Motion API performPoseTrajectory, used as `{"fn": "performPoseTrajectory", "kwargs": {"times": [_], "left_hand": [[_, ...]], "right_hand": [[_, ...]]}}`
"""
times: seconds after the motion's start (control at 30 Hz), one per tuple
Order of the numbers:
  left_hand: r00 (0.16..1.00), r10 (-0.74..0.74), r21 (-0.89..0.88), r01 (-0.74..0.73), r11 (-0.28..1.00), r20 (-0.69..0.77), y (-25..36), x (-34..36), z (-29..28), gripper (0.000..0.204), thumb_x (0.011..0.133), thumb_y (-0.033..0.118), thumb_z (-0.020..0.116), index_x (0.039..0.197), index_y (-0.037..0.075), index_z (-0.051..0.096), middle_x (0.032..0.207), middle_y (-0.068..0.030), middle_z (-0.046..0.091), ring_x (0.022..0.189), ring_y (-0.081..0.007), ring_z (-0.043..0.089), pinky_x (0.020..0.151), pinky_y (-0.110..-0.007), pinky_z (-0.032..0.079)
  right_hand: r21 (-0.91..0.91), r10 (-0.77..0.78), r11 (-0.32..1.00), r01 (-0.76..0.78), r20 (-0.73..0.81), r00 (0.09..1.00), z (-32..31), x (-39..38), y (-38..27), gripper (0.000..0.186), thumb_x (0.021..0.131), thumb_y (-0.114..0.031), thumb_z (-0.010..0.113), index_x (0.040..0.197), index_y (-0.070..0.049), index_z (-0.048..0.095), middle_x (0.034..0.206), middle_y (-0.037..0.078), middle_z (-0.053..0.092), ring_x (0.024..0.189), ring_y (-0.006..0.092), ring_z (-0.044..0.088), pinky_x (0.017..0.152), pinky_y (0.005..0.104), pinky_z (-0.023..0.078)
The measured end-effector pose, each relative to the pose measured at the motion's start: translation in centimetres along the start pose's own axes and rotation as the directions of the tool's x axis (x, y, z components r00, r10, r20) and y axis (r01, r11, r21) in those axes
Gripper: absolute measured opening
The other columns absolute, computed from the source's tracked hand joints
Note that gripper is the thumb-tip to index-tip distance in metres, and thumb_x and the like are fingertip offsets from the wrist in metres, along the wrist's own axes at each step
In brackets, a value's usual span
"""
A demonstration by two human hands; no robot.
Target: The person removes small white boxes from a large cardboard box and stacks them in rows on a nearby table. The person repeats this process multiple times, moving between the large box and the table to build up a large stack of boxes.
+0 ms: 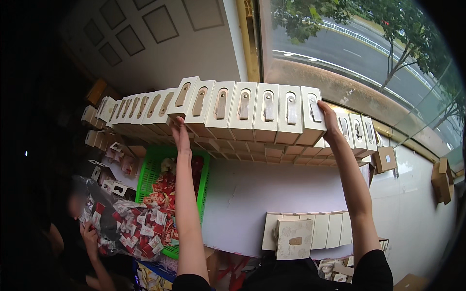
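Observation:
Several cream-white gift boxes (244, 107) stand pressed side by side in a row, each with an oval cut-out and a strap in its top face. My left hand (180, 138) presses on the row's left end, fingers at the lower part of a box (185, 98) with a brown strap. Against the outer side of the right-end box (313, 116), which has a pale strap, my right hand (330, 121) is pressed. The row is gripped between both hands and sits a little higher than its neighbours. Whether it is fully off the boxes below is hidden.
More boxes (141, 109) continue to the left and right (358, 130). A green basket (206, 179) of small red packets is under my left forearm. A co-worker's hand (89, 237) touches a clear bag (128, 230) of packets. Boxes (335, 228) stand at the table's (242, 203) near edge.

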State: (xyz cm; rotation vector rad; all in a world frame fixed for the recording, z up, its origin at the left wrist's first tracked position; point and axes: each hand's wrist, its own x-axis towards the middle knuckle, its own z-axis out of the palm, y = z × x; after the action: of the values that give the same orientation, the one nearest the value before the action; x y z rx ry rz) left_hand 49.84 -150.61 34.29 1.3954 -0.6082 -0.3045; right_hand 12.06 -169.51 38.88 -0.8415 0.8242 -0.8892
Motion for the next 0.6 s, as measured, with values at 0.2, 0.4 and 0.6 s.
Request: {"fn": "performPoseTrajectory", "kwargs": {"times": [0.2,0.4,0.6], "left_hand": [[0.997,-0.071,0.07,0.073,0.995,-0.023,-2.0,0.8,-1.1,0.066,0.09,0.047,0.044,0.133,-0.001,0.028,0.137,-0.0141,0.032,0.127,-0.0218,0.03,0.102,-0.03,0.024],[0.878,-0.051,0.386,0.261,0.885,-0.476,-2.7,0.1,0.9,0.09,0.083,0.066,0.034,0.13,-0.009,0.021,0.134,-0.0275,0.021,0.122,-0.0351,0.028,0.1,-0.037,0.026],[0.863,-0.237,0.118,0.319,0.94,-0.447,-3.3,0.6,2.4,0.089,0.082,0.071,0.018,0.133,-0.002,0.026,0.138,-0.0202,0.026,0.126,-0.0279,0.027,0.104,-0.039,0.022]], "right_hand": [[-0.002,0.028,1.0,-0.028,0.06,0.998,0.8,1.1,0.5,0.034,0.089,-0.032,0.043,0.101,-0.003,0.056,0.086,0.007,0.063,0.073,0.0151,0.06,0.068,0.0262,0.047],[-0.032,0.034,0.999,-0.033,0.02,0.999,0.9,0.8,1.0,0.038,0.088,-0.035,0.043,0.103,-0.004,0.057,0.09,0.007,0.063,0.079,0.0157,0.06,0.073,0.0265,0.046],[-0.054,0.013,0.998,-0.01,0.067,0.998,1.4,-0.7,1.3,0.05,0.086,-0.045,0.041,0.112,-0.004,0.052,0.1,0.006,0.06,0.09,0.015,0.056,0.084,0.0283,0.041]]}}
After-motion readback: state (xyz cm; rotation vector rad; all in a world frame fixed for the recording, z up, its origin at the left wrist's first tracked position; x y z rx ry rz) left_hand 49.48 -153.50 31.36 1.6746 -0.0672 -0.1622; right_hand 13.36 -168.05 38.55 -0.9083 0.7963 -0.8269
